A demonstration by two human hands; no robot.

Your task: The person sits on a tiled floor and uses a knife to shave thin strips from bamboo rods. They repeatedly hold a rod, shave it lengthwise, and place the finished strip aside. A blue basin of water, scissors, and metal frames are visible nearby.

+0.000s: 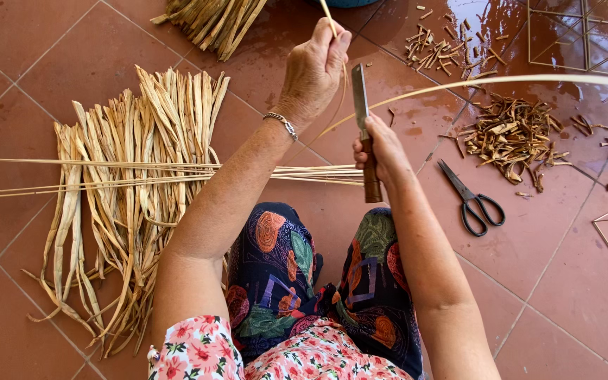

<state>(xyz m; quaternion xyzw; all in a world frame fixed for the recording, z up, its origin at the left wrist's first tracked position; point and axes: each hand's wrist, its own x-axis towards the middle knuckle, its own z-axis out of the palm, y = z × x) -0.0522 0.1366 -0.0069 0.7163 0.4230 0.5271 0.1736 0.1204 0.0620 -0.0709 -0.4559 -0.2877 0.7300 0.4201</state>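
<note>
Reddish-brown floor tiles (51,42) are being used as the work surface, wet and glossy toward the upper right. A thin pale cane strip (330,21) is being pinched between the fingertips of the left hand (314,67), which is being held up and closed around it, a metal bracelet (281,123) being worn at the wrist. A knife (364,134) is being gripped by the right hand (381,151), the fingers wrapped shut around its brown wooden handle, while the flat blade is being pointed upward just beside the strip. A long curved length of cane (529,79) is being bent across the upper right.

Flat dried leaf strips (135,204) are being kept spread in a fan on the left, crossed by a bundle of thin straight canes (107,172) lying sideways. Another bundle of dried strips (212,21) is lying at the top edge. Black-handled scissors (469,197) are lying open on the tiles to the right, near a heap of brown shavings (508,134). Patterned dark trousers (283,274) are being worn.
</note>
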